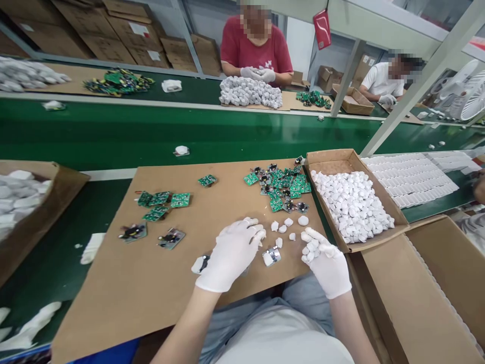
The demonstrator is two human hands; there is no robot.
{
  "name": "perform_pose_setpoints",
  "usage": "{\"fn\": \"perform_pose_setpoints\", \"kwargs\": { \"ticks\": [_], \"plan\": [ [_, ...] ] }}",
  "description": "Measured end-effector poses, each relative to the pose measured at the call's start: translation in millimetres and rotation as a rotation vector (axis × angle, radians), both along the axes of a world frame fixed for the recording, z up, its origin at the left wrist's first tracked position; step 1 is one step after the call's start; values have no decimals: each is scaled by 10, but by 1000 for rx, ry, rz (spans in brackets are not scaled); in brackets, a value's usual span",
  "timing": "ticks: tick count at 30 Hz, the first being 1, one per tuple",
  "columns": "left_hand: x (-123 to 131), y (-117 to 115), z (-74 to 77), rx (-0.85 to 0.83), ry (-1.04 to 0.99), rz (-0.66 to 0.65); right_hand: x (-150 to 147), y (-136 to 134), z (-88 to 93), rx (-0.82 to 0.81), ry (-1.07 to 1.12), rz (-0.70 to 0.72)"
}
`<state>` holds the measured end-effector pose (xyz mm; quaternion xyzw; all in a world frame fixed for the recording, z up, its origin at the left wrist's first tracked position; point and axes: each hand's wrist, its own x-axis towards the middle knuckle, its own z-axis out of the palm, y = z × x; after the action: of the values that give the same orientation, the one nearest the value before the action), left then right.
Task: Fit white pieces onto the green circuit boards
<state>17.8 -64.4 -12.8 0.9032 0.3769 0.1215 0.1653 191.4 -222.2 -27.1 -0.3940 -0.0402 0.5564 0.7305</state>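
Left hand (232,253) palm down over the cardboard sheet (151,273), fingers bent; can't tell if it grips anything. Right hand (329,265) palm up, fingers curled round several white caps (311,250). Between hands: one board (272,256) with a white piece on it. Another board, partly hidden, by left wrist. Loose caps (282,229) just beyond, then board pile (284,186) at sheet's far edge. Few boards (180,200) on left side. Box (333,164) of caps right of pile. Farther: green belt (113,132), co-worker in red (261,55) behind it.
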Motion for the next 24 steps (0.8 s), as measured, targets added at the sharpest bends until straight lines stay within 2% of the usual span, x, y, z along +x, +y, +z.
{"fn": "perform_pose_setpoints", "kwargs": {
  "ticks": [5,10,17,19,20,24],
  "plan": [
    [-11,-24,1,-8,-5,-2,-13,31,-27,-12,-90,-21],
    [-3,-81,17,8,-29,69,-44,29,21,-59,-191,-31],
    [-14,-151,71,151,-160,172,-150,47,142,-164,-419,-57],
    [11,-228,94,174,-231,119,-174,68,158,-187,-490,-44],
    [35,-278,107,144,-264,51,-185,79,163,-196,-526,-42],
    [184,-481,137,-126,-341,-271,-222,108,175,-202,-670,-35]
  ]
}}
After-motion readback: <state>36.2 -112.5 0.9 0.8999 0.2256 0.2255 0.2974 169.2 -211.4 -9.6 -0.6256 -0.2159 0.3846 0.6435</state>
